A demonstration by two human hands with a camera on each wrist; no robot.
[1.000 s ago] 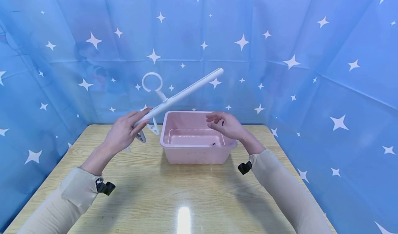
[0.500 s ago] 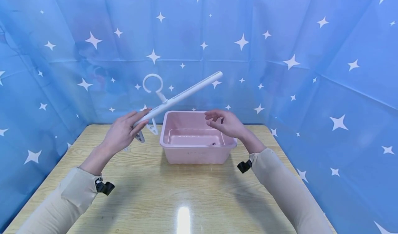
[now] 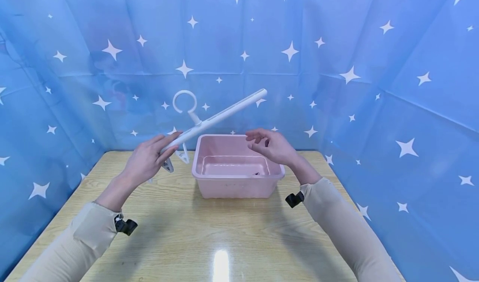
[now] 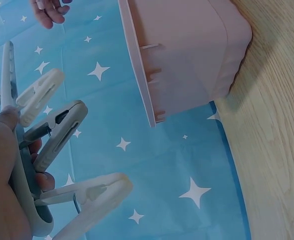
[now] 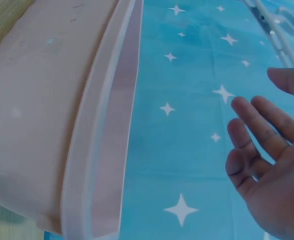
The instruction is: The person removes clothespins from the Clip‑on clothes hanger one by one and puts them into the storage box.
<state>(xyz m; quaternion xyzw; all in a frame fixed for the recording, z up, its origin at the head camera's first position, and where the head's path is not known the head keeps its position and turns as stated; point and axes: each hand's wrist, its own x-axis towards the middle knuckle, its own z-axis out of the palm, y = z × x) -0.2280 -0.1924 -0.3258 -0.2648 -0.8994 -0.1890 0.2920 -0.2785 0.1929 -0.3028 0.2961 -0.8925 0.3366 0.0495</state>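
My left hand [image 3: 149, 157] grips one end of a white clip hanger [image 3: 218, 116], raised over the left part of the table. Its bar slants up to the right, and its round hook [image 3: 184, 92] points upward. Below the bar hang several clips; in the left wrist view a grey clip [image 4: 62, 131] sits between paler ones, with my fingers curled round the bar. My right hand [image 3: 275, 149] hovers over the right side of a pink plastic bin [image 3: 239, 186], fingers loosely bent. Nothing lies in its palm in the right wrist view.
The bin stands near the back of the wooden table [image 3: 224, 223], with a small dark spot inside it. A blue curtain [image 3: 239, 45] with white stars surrounds the table at the back and sides.
The hanger's far right end has dipped slightly, and its hook has come down a little. My right hand has risen slightly above the bin. The bin has not moved.
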